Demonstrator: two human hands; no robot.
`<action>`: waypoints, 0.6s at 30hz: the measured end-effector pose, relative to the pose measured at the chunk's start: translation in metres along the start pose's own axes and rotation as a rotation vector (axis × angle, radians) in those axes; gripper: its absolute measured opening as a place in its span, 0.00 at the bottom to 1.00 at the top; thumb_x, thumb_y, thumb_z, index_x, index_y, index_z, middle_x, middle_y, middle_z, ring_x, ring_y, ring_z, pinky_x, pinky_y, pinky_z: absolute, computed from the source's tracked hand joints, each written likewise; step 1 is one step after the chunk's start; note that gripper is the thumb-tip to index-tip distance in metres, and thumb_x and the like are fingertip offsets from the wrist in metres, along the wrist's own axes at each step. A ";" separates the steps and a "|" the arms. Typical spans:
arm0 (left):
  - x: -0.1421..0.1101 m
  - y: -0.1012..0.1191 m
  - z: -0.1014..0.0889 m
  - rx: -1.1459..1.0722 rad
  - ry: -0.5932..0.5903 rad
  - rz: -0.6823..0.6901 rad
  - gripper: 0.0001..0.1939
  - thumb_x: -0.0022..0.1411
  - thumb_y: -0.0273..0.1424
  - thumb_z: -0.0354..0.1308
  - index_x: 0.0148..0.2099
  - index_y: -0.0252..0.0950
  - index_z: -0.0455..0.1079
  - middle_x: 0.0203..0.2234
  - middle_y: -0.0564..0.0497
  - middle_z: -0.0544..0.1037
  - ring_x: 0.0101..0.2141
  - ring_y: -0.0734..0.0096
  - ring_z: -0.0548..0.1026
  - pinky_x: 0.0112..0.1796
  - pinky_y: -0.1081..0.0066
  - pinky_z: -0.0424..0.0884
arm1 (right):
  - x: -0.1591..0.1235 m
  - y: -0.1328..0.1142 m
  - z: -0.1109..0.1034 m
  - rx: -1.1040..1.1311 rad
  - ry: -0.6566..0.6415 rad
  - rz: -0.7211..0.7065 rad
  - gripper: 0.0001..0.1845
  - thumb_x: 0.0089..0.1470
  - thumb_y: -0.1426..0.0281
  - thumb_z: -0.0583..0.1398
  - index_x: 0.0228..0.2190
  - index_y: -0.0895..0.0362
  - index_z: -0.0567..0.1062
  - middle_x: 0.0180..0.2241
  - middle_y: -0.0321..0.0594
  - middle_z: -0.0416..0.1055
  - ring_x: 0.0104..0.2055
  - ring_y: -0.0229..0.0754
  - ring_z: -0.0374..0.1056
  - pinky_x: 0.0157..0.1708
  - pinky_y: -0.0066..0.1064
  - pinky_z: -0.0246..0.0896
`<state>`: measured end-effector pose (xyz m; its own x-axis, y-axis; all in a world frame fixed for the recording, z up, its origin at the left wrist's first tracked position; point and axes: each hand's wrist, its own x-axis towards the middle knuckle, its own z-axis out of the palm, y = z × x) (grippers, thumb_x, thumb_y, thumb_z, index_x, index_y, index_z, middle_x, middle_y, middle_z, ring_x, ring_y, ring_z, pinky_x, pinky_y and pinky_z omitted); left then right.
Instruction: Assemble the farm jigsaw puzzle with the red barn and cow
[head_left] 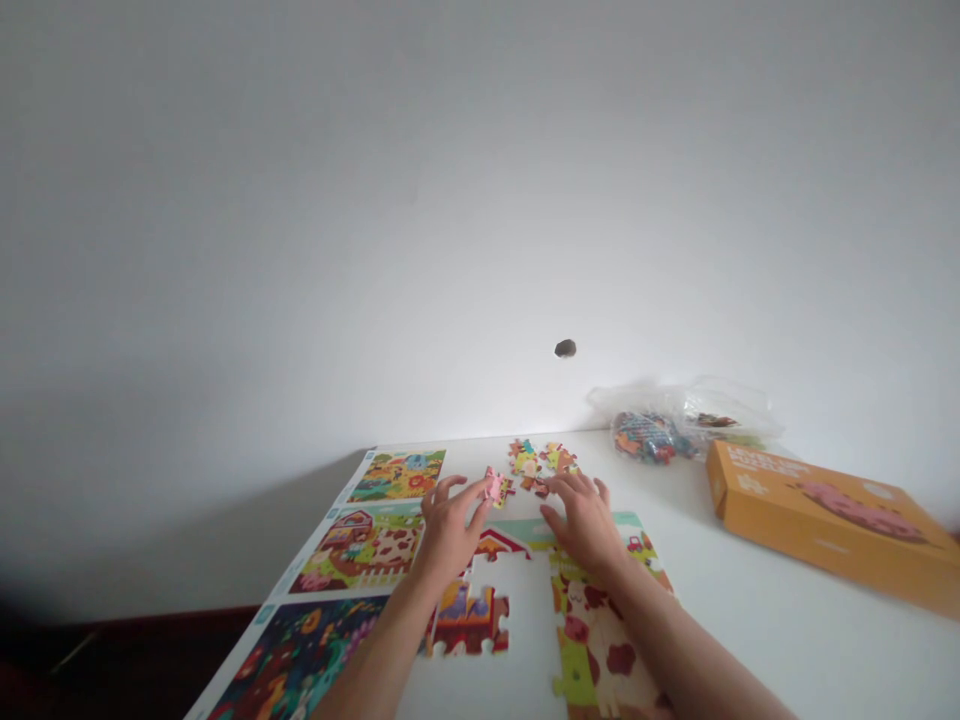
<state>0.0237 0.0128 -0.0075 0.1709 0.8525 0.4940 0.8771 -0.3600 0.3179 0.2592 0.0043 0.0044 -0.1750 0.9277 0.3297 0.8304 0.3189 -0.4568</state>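
My left hand [448, 528] pinches a small pink puzzle piece [493, 487] between thumb and fingers, held just above the partly built puzzle [592, 625] on the white table [757, 610]. Beside it, my right hand [583, 520] lies palm down over the puzzle's top edge, fingers curled toward several loose pieces [541, 462] near the table's far edge. I cannot see what, if anything, those fingers hold. A joined red and orange section [471, 620] lies under my left forearm.
A picture sheet [358, 545] with three colourful scenes lies along the table's left edge. An orange box [821, 520] sits at the right, with clear bags of pieces [667, 425] behind it. A white wall with a dark spot [565, 348] rises beyond.
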 end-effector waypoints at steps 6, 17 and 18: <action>-0.002 -0.007 0.005 0.060 -0.137 -0.126 0.19 0.68 0.38 0.51 0.59 0.51 0.69 0.51 0.49 0.78 0.57 0.47 0.64 0.57 0.39 0.55 | 0.001 0.008 0.002 -0.088 -0.061 0.202 0.16 0.62 0.63 0.55 0.47 0.51 0.76 0.56 0.45 0.70 0.58 0.55 0.60 0.61 0.67 0.31; -0.004 -0.003 0.002 0.079 -0.262 -0.081 0.21 0.65 0.44 0.54 0.60 0.59 0.68 0.59 0.53 0.72 0.61 0.38 0.56 0.57 0.31 0.45 | -0.002 0.000 0.000 -0.117 -0.108 0.133 0.16 0.60 0.61 0.57 0.47 0.47 0.76 0.59 0.41 0.67 0.58 0.57 0.60 0.59 0.70 0.32; -0.004 -0.003 0.002 0.081 -0.264 -0.084 0.21 0.65 0.45 0.54 0.60 0.59 0.68 0.59 0.52 0.71 0.61 0.38 0.56 0.57 0.31 0.45 | -0.002 0.001 -0.001 -0.132 -0.102 0.148 0.15 0.60 0.60 0.56 0.46 0.48 0.77 0.58 0.42 0.68 0.57 0.58 0.60 0.59 0.70 0.32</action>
<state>0.0217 0.0113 -0.0121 0.1981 0.9510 0.2372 0.9245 -0.2617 0.2773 0.2603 0.0028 0.0041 -0.0929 0.9796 0.1783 0.9121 0.1555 -0.3794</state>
